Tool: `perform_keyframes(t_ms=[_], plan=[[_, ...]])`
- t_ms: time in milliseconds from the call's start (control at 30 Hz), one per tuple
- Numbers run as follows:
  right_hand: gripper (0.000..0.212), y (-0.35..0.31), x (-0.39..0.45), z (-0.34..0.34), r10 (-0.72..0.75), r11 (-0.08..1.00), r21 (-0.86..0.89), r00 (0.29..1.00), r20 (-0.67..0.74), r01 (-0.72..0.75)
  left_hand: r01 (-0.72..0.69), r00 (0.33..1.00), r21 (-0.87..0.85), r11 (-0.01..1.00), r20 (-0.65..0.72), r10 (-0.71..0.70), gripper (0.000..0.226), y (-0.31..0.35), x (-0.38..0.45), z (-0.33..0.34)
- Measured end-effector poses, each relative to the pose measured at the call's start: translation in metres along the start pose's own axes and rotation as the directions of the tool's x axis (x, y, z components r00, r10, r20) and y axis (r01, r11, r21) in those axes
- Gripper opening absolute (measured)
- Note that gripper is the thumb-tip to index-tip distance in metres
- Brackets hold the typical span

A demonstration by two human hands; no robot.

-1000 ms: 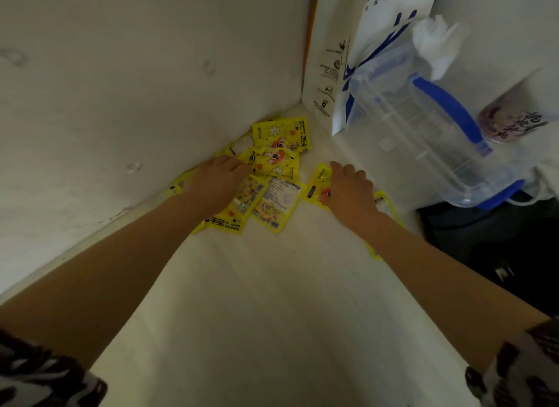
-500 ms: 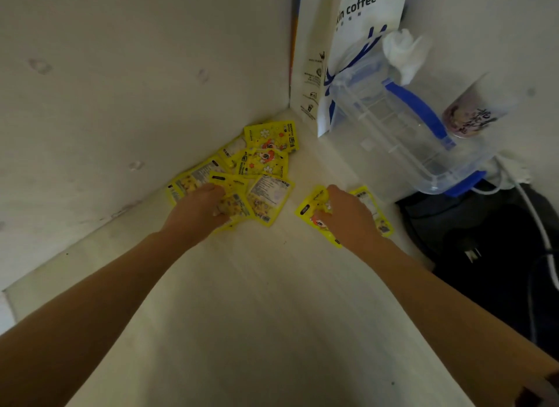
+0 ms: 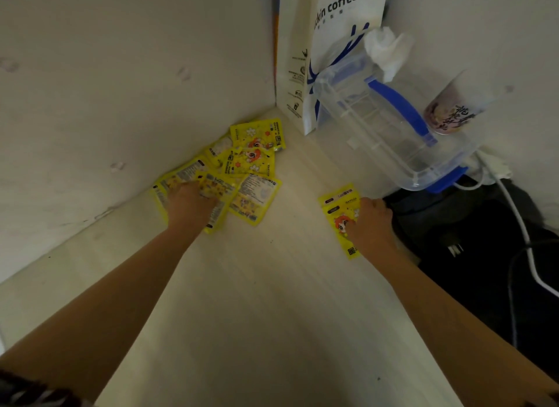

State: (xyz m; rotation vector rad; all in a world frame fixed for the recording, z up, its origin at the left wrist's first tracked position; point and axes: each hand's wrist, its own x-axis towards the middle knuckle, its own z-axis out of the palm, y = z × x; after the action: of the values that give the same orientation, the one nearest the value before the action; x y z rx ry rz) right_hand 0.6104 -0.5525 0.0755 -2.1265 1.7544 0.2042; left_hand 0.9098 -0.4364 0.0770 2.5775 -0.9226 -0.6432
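Observation:
Several yellow snack packets [image 3: 248, 161] lie in a loose pile in the corner of a pale shelf surface [image 3: 272, 300]. My left hand [image 3: 189, 205] lies on the near packets of that pile, its fingers curled onto them. Two more yellow packets [image 3: 340, 207] lie apart at the right. My right hand [image 3: 370, 228] covers their near part, fingers curled round their edge. The fingertips of both hands are hidden.
A white paper coffee bag [image 3: 320, 43] stands in the back corner. A clear plastic box with blue handle [image 3: 390, 128] leans beside it, tissue on top, a drink cup [image 3: 450, 110] behind. Black bag and white cable [image 3: 514, 225] fill the right side.
My right hand has drawn the two packets toward me and to the right, away from the pile. My left hand has pulled back to the pile's near edge.

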Motion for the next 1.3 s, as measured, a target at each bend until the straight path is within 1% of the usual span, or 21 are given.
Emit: perform_keyframes(t_ms=[67,133,200,267,333,433,500,567,633,733,833,867,967,1067,1233,1300], plan=[[0.038,0.001,0.001,0.004,-0.002,1.000,-0.005,1.000,-0.015,0.001,0.001,1.000,0.066,0.998,0.008,-0.001,0.029,-0.001,0.000,0.007],[0.038,0.000,0.001,0.007,-0.004,1.000,-0.009,1.000,0.000,0.004,-0.016,1.000,0.124,0.992,0.007,0.016,0.037,-0.003,-0.004,0.012],[0.037,-0.002,-0.001,0.010,-0.005,1.000,-0.004,1.000,0.001,0.005,-0.014,1.000,0.120,0.993,-0.002,0.015,0.047,-0.003,-0.012,0.016],[0.033,-0.003,-0.004,0.011,0.000,1.000,0.010,1.000,-0.025,0.000,-0.021,1.000,0.105,0.994,-0.016,0.023,0.052,-0.004,-0.021,0.018],[0.032,-0.002,-0.009,0.012,0.000,1.000,0.002,0.999,-0.034,0.000,-0.049,0.999,0.122,0.991,-0.014,0.052,0.052,-0.006,-0.030,0.023],[0.034,-0.002,-0.016,0.012,0.017,1.000,-0.008,1.000,0.002,-0.017,-0.091,0.996,0.176,0.980,-0.002,0.093,0.051,-0.013,-0.039,0.028],[0.038,-0.004,-0.024,0.011,0.045,0.998,0.045,0.999,0.013,-0.046,-0.092,0.996,0.190,0.977,0.001,0.093,0.051,-0.016,-0.045,0.030],[0.040,-0.006,-0.032,0.011,0.028,0.995,0.095,0.999,-0.019,-0.026,-0.069,0.997,0.182,0.981,-0.006,0.071,0.049,-0.019,-0.052,0.030],[0.042,-0.007,-0.042,0.012,-0.019,0.991,0.131,0.999,-0.035,0.023,-0.020,1.000,0.132,0.991,-0.020,0.023,0.048,-0.019,-0.060,0.029],[0.051,-0.009,-0.054,0.015,-0.070,0.985,0.157,0.997,0.016,0.067,0.050,0.999,0.037,0.998,-0.024,-0.049,0.050,-0.022,-0.070,0.026],[0.053,-0.012,-0.061,0.017,-0.075,0.982,0.181,0.994,0.075,0.060,0.186,0.982,-0.202,0.962,0.004,-0.189,0.064,-0.025,-0.081,0.018],[0.052,-0.013,-0.063,0.017,-0.078,0.983,0.177,0.991,0.112,0.057,0.205,0.978,-0.261,0.943,0.011,-0.209,0.069,-0.026,-0.084,0.015],[0.047,-0.018,-0.066,0.019,-0.109,0.980,0.185,0.972,0.210,0.070,0.168,0.984,-0.309,0.936,-0.001,-0.176,0.082,-0.028,-0.093,0.010],[0.031,-0.027,-0.071,0.020,-0.115,0.959,0.278,0.972,0.205,0.055,0.150,0.983,-0.383,0.912,-0.041,-0.179,0.085,-0.033,-0.096,0.004],[0.035,-0.054,-0.068,0.017,-0.124,0.912,0.409,0.975,0.185,0.039,0.162,0.971,-0.442,0.882,-0.086,-0.222,0.088,-0.039,-0.090,-0.011],[0.035,-0.066,-0.062,0.016,-0.116,0.885,0.465,0.978,0.171,0.024,0.165,0.965,-0.456,0.874,-0.110,-0.239,0.082,-0.044,-0.080,-0.018]])
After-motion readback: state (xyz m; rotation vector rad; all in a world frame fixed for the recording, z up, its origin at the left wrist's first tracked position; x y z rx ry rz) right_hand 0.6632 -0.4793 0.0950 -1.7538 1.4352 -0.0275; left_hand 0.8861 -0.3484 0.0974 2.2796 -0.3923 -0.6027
